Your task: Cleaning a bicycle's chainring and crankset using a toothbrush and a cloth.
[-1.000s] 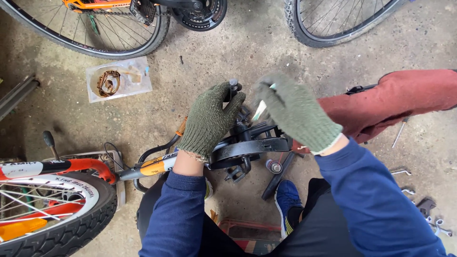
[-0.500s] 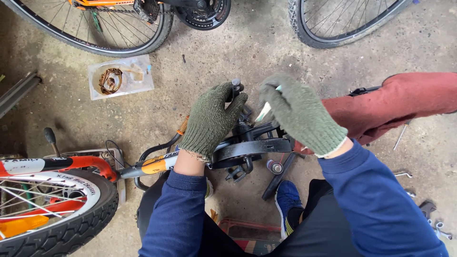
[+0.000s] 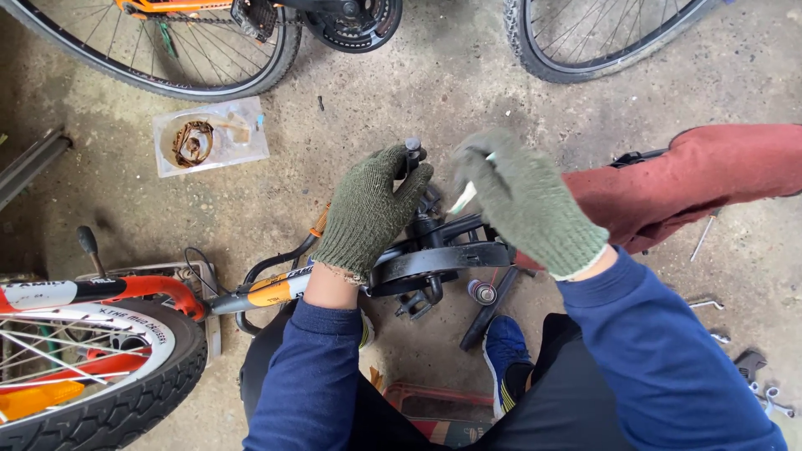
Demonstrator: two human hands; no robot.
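Observation:
Both of my hands wear dark green knit gloves. My left hand [image 3: 368, 213] grips the black crank and pedal spindle [image 3: 413, 154] of a small upturned bicycle. Its black chain guard [image 3: 443, 263] curves just below my hands. My right hand [image 3: 526, 200] hovers to the right of the crank, fingers closed around a small pale object [image 3: 462, 200] that sticks out to the left; what it is I cannot tell. The bike's orange and white frame [image 3: 267, 292] runs left to a small wheel with a black tyre [image 3: 125, 401].
A red cloth-covered seat [image 3: 693, 179] lies at right. Two larger bicycle wheels [image 3: 209, 58] stand at the top. A clear plastic bag with a rusty part [image 3: 209, 138] lies on the concrete. Wrenches [image 3: 764, 397] are scattered at lower right. My blue shoe [image 3: 505, 347] rests below the crank.
My right hand has shifted slightly right and up from the crank and looks blurred with motion. My left hand stays on the crank.

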